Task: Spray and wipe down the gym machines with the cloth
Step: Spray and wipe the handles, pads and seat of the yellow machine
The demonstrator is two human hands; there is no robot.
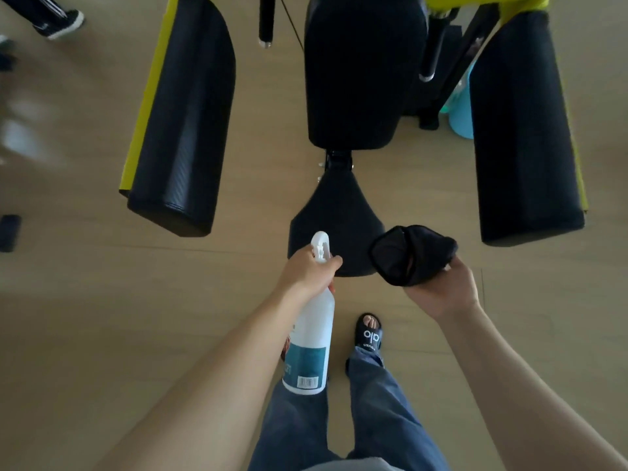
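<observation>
Head camera looks steeply down, close above hands [373, 280], edges seemingly warped

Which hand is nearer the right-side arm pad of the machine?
The right. The right hand, holding the black cloth, sits just below and left of that pad. The left hand, gripping the spray bottle, is farther left, over the seat.

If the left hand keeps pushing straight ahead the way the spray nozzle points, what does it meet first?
Most likely the black seat pad, which lies directly beyond the left hand and the spray bottle. How far below the hand the seat sits is unclear from this view.
</observation>
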